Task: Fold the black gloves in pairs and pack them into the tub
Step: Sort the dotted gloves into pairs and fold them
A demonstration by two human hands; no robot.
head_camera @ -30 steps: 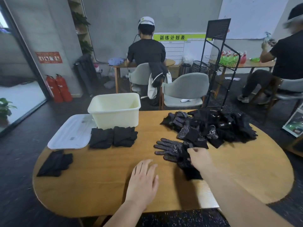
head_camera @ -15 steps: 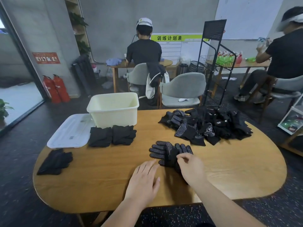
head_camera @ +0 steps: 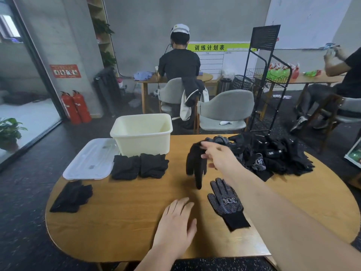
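My right hand (head_camera: 218, 156) is raised over the table's middle and holds a black glove (head_camera: 195, 167) by its cuff, so the fingers hang down. A second dotted glove (head_camera: 226, 204) lies flat on the wooden table (head_camera: 127, 222) just below it. Flat on the table near the front edge lies my left hand (head_camera: 175, 225), fingers spread and holding nothing. A heap of loose black gloves (head_camera: 273, 155) sits at the back right. Two folded pairs (head_camera: 139, 166) lie in front of the cream tub (head_camera: 142, 133). Another black bundle (head_camera: 72, 196) lies at the far left.
The tub's white lid (head_camera: 88, 161) lies left of the tub. Grey chairs (head_camera: 224, 110) and a black wire rack (head_camera: 265, 79) stand behind the table. A person sits with their back to me at a far table; another sits at the right.
My right hand has lifted one glove off the other and raised it up and away from me. The dotted glove now lies alone on the table. My left hand stayed put.
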